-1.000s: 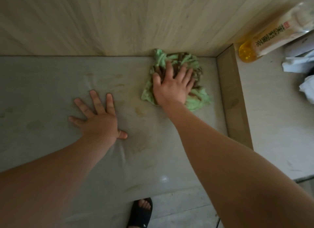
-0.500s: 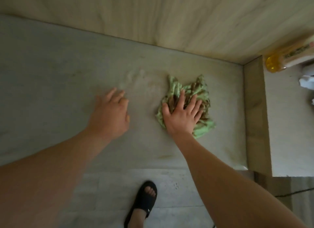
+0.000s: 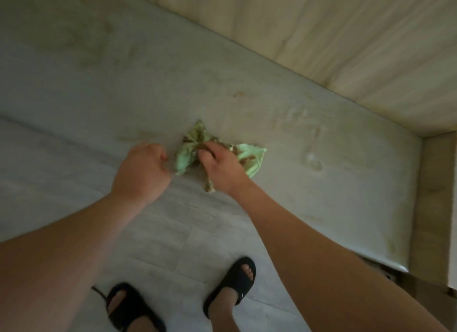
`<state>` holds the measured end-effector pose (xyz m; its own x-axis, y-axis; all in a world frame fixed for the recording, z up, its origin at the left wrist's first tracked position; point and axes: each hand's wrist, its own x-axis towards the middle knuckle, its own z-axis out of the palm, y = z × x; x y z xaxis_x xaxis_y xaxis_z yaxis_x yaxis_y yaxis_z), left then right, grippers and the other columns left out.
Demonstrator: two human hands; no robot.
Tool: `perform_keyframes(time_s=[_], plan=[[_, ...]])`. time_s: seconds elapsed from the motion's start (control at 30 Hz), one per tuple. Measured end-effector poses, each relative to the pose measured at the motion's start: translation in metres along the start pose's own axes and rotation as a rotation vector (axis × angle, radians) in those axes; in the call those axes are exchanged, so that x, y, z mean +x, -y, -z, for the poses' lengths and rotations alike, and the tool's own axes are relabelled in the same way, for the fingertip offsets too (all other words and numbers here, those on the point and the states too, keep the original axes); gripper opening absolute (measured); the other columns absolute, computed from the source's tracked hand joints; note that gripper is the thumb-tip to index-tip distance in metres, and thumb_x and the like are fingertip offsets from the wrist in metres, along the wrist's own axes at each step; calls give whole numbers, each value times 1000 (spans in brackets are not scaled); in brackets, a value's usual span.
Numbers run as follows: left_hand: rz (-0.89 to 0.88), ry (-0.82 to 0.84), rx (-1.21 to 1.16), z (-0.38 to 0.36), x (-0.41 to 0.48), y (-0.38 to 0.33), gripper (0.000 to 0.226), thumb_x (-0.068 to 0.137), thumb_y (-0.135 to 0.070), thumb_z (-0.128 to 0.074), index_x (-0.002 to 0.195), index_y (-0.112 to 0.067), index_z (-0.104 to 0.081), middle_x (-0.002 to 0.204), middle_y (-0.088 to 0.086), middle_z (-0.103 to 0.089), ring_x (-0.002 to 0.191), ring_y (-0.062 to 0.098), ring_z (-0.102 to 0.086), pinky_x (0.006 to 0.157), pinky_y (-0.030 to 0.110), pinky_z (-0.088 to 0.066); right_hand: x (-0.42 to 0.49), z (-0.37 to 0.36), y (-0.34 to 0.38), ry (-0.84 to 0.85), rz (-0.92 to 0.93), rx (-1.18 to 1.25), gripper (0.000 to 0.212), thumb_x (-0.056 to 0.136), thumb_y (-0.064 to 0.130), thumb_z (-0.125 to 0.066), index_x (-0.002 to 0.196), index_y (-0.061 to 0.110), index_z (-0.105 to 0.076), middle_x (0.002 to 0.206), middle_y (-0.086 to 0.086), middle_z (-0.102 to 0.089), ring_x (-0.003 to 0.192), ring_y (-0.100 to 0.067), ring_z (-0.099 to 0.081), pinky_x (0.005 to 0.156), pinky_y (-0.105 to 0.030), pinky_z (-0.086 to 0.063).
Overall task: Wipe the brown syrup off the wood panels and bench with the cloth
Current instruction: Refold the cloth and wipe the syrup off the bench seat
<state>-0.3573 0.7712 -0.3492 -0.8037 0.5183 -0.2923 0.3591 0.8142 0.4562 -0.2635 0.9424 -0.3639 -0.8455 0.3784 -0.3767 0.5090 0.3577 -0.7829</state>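
The green cloth [image 3: 249, 156], crumpled and stained brown, lies near the front edge of the grey bench [image 3: 321, 195]. My right hand [image 3: 220, 166] grips its middle with curled fingers. My left hand [image 3: 143, 168] is curled into a loose fist just left of the cloth's lower corner; blur hides whether it touches the cloth. Faint brown syrup smears show on the bench at the left of the cloth [image 3: 143, 135] and further back [image 3: 238, 94]. Wet wipe marks [image 3: 309, 133] lie to the right. The pale wood panel [image 3: 346, 47] runs along the back.
A wooden side panel [image 3: 430, 195] closes off the bench on the right. Below the bench's front edge is a tiled floor [image 3: 160, 245], with my feet in black sandals [image 3: 237, 282] [image 3: 131, 307] on it.
My right hand went from pressing flat on the cloth to gripping it and drew it toward the bench's front edge. My left hand lifted off the bench and curled. The view swung left and down.
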Motion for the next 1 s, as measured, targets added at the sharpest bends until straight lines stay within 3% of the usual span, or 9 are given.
perform_keyframes(time_s=[0.07, 0.13, 0.23, 0.33, 0.43, 0.57, 0.73, 0.83, 1.0], plan=[[35, 1, -112, 34, -8, 12, 34, 81, -12, -46, 102, -8, -73, 107, 19, -69, 108, 38, -62, 93, 38, -49, 1, 0, 46, -89, -218, 276, 33, 95, 36, -54, 97, 10, -74, 98, -16, -75, 99, -32, -68, 90, -42, -54], [52, 30, -204, 66, -12, 17, 33, 84, -1, -53, 109, -11, -72, 114, 12, -69, 111, 30, -63, 92, 28, -44, 4, 2, 82, -127, -343, 549, 44, 84, 45, -55, 92, 7, -77, 96, -17, -77, 97, -36, -71, 97, -52, -56], [26, 63, -321, 128, -21, 27, 39, 86, 1, -57, 118, -18, -68, 115, 0, -65, 103, 19, -62, 83, 25, -43, 3, -2, 147, -39, -333, 861, 48, 93, 32, -47, 109, -6, -72, 114, -29, -71, 106, -43, -66, 103, -56, -51], [46, 94, -432, 196, -36, 36, 32, 86, -5, -61, 110, -26, -66, 102, -12, -66, 92, 12, -64, 75, 26, -46, -9, -4, 212, 83, -311, 950, 52, 96, 25, -42, 128, -11, -62, 130, -32, -64, 123, -48, -61, 110, -57, -48], [164, 67, -809, 257, -53, 38, 9, 84, -12, -62, 86, -18, -69, 68, -9, -70, 73, 10, -68, 72, 25, -50, -24, -13, 276, 167, -269, 933, 61, 80, 21, -49, 133, -10, -59, 133, -29, -64, 127, -44, -60, 111, -55, -47], [362, 20, -1175, 318, -77, 29, 20, 94, -15, -52, 80, -16, -66, 67, -1, -66, 68, 17, -63, 66, 28, -49, -52, -21, 348, 266, -240, 841, 58, 82, 24, -52, 131, -8, -61, 131, -24, -66, 123, -40, -63, 111, -52, -48], [286, -34, -1175, 388, -114, -9, 15, 73, -13, -58, 66, -20, -69, 64, 2, -62, 63, 19, -60, 58, 25, -45, -89, 0, 413, 345, -31, 669, 25, 101, 15, -60, 125, 12, -63, 104, -7, -74, 97, -22, -71, 82, -38, -58], [245, -56, -1004, 428, -136, -27, 14, 80, -20, -62, 73, -20, -74, 73, 3, -71, 75, 22, -67, 74, 35, -52, -106, 23, 443, 357, -35, 592, 16, 102, 26, -59, 111, 19, -70, 95, 1, -74, 94, -19, -69, 84, -38, -55], [294, -188, -639, 488, -172, -56, 16, 95, -28, -60, 91, -18, -73, 93, 5, -75, 94, 25, -69, 83, 36, -52, -137, 59, 493, 420, -14, 583, 18, 102, 15, -50, 98, 16, -68, 84, 1, -71, 81, -16, -69, 86, -40, -57]])
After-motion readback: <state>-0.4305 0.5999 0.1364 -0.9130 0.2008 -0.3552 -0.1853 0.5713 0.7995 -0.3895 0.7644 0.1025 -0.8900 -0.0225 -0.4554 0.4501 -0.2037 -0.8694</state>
